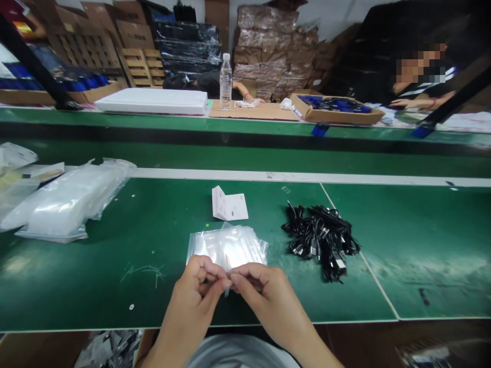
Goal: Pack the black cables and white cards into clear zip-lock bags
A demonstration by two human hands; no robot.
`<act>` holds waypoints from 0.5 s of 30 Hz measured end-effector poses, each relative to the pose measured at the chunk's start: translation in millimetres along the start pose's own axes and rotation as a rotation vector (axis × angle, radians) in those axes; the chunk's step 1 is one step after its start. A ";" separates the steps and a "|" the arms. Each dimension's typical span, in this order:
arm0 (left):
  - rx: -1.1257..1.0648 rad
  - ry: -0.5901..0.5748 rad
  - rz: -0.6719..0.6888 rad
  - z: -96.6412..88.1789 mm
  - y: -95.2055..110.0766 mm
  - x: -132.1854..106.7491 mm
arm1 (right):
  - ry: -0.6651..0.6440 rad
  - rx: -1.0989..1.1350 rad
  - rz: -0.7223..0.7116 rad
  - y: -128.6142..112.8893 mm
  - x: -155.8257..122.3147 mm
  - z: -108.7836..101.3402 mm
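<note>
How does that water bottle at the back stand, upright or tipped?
Upright: the water bottle stands on its base on the cardboard sheet, cap on top.

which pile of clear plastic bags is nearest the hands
The small stack mid-table, just beyond the left hand and right hand; the bigger pile lies far left.

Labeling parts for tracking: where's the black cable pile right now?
Head view: the black cable pile lies on the green table, right of the clear bags, just beyond the right hand.

Bare left hand and right hand, pale grey shirt.
</note>
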State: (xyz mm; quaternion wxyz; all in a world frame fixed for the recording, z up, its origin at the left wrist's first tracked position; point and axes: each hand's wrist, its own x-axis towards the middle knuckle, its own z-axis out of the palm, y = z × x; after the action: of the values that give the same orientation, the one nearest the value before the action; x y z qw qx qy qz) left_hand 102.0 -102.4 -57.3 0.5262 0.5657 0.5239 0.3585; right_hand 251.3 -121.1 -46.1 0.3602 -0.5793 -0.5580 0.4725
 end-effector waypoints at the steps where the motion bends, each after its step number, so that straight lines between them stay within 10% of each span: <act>1: -0.009 -0.003 -0.004 -0.2 0.1 0.2 | -0.004 0.000 -0.004 0.1 -0.1 0.2; 15: -0.001 -0.054 -0.017 2.2 -5.0 1.8 | 0.051 -0.068 -0.032 -4.1 0.5 2.2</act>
State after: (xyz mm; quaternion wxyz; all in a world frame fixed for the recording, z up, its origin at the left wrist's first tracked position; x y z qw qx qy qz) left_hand 103.4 -101.7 -62.7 0.5435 0.5703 0.5143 0.3389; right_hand 247.9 -120.4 -42.9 0.3618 -0.5941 -0.5736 0.4326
